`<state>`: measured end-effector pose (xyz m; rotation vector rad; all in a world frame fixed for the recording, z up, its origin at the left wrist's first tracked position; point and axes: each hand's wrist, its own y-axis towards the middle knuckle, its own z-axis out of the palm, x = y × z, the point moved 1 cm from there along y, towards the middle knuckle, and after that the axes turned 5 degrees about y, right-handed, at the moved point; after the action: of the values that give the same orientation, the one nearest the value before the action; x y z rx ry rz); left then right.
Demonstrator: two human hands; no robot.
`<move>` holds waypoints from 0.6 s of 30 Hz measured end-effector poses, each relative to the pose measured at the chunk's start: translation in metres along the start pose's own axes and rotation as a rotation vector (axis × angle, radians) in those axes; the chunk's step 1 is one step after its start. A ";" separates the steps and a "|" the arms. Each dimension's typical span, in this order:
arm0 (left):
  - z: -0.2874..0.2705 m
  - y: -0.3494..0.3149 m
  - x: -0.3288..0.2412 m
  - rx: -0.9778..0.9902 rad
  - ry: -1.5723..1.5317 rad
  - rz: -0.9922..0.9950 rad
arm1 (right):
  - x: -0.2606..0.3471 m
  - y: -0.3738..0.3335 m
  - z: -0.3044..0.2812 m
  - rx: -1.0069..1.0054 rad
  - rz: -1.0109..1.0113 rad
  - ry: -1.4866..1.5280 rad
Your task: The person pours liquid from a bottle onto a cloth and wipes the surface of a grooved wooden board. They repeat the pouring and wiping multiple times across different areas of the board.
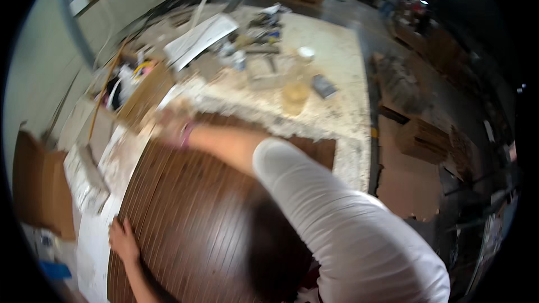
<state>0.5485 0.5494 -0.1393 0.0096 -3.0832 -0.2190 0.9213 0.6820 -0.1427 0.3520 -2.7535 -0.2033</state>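
Note:
A large dark brown wooden panel (191,207) with fine parallel grooves lies on the table in front of me. My left hand (122,241) rests at the panel's left edge, thumb and fingers apart. My right arm, in a white sleeve, reaches across the panel to its far left corner. There my right hand (167,126), below a pink wristband (186,134), is smeared by motion. A pale tan blur shows around its fingers, and I cannot make out whether it holds something.
Beyond the panel, the dusty white tabletop (331,39) carries a clear jar with yellowish contents (296,96), a small dark grey block (324,86), white papers (201,39) and several tools. An open cardboard box (149,96) stands at left. Stacked cardboard (424,140) lies right of the table.

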 end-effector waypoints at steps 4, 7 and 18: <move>-0.001 0.009 0.006 0.049 -0.039 -0.039 | 0.062 -0.016 0.011 -0.080 -0.176 -0.096; -0.004 0.009 0.011 0.065 -0.007 -0.060 | 0.170 -0.070 0.047 0.056 -0.568 0.106; -0.013 0.000 0.009 0.060 -0.040 -0.108 | 0.054 -0.010 -0.018 -0.025 -0.145 -0.038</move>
<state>0.5401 0.5472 -0.1257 0.1771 -3.1311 -0.1320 0.8815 0.6565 -0.1102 0.5473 -2.7611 -0.2838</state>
